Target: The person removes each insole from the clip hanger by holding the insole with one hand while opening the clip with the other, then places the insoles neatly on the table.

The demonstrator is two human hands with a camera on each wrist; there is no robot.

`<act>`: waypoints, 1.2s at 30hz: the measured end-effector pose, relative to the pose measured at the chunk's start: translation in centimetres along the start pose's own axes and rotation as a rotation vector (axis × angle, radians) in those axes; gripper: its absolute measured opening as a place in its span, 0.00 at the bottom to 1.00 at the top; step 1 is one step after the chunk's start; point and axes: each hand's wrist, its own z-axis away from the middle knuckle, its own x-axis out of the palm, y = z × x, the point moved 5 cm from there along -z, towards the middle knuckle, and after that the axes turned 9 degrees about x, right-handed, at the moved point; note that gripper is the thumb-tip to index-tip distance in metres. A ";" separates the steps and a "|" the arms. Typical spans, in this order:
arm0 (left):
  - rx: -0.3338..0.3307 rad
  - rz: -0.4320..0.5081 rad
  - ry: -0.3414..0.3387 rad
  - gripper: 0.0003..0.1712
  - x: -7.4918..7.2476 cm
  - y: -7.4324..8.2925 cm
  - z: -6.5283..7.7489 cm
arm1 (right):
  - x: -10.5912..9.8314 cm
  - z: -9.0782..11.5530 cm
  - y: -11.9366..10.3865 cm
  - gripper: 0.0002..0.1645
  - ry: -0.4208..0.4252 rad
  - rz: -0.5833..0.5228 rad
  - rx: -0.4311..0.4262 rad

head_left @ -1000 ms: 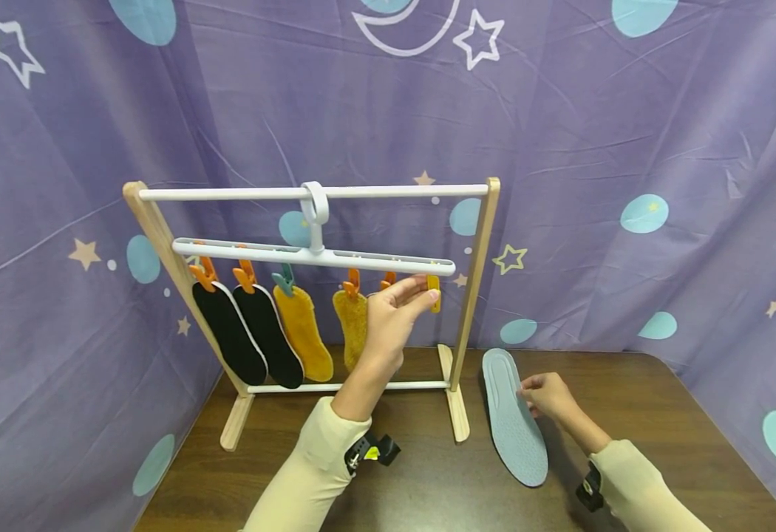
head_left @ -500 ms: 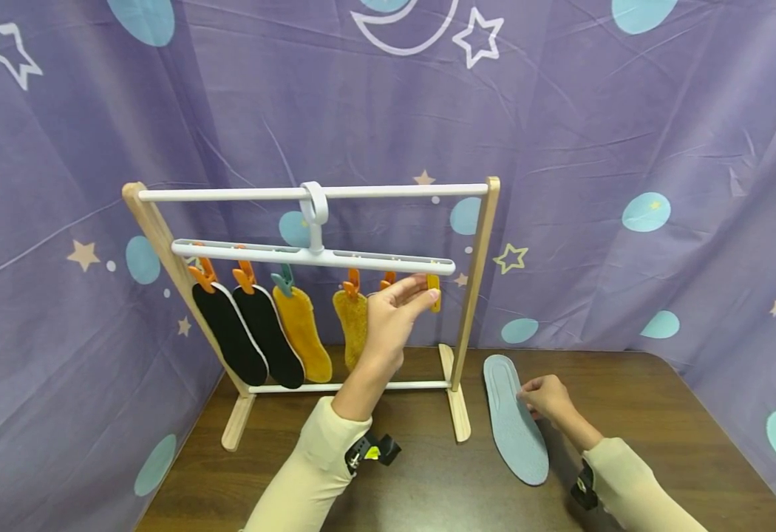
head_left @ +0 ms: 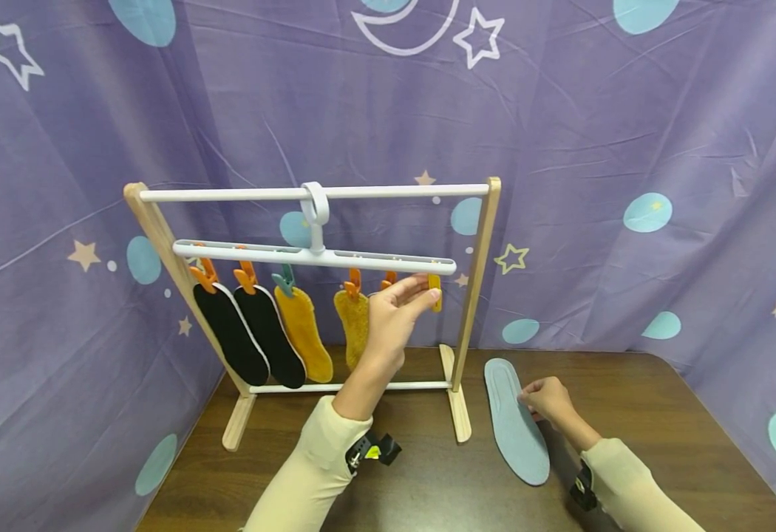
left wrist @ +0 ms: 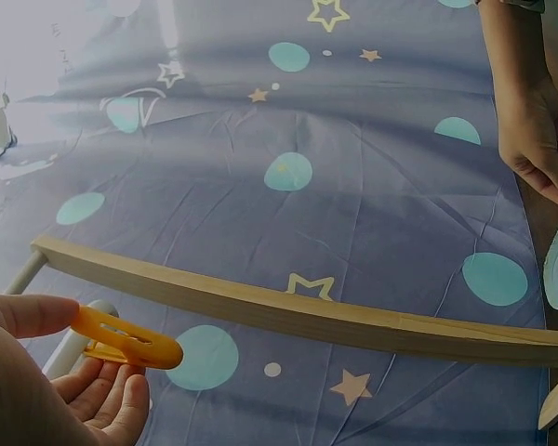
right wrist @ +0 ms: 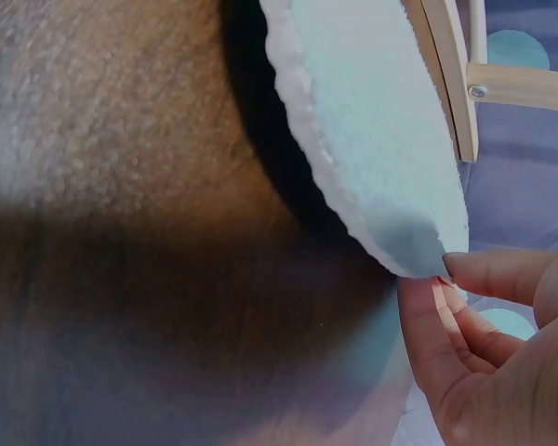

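In the head view my left hand (head_left: 391, 318) pinches a yellow clothespin (head_left: 435, 292) hanging from the right end of the white hanger (head_left: 388, 260). Thumb on one side and fingers on the other grip the clothespin (left wrist: 130, 339) in the left wrist view. My right hand (head_left: 548, 399) pinches the right edge of a light blue-grey insole (head_left: 517, 428) over the table. Close up in the right wrist view, thumb and fingers hold the rim of that insole (right wrist: 372, 139), which casts a shadow on the wood. Part of the hanging row is hidden behind my left hand.
Two black insoles (head_left: 231, 336) and yellow fuzzy insoles (head_left: 303, 332) hang from orange clothespins (head_left: 244, 277) and a teal clothespin (head_left: 284, 281). A wooden rack (head_left: 474, 288) carries the hanger by its hook (head_left: 315, 203). Behind the brown table (head_left: 428, 488) hangs a purple curtain (head_left: 574, 148).
The far end of the blue-grey insole has dipped slightly towards me, with my right hand still pinching its edge. My left hand stays on the yellow clothespin.
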 end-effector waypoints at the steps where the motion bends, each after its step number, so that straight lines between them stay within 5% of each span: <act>1: 0.003 -0.002 -0.001 0.20 0.0 0.0 0.0 | 0.0 0.0 0.0 0.08 -0.002 0.001 0.002; 36: -0.005 -0.009 0.006 0.20 0.0 -0.2 0.1 | 0.4 -0.4 0.4 0.07 0.002 0.002 -0.022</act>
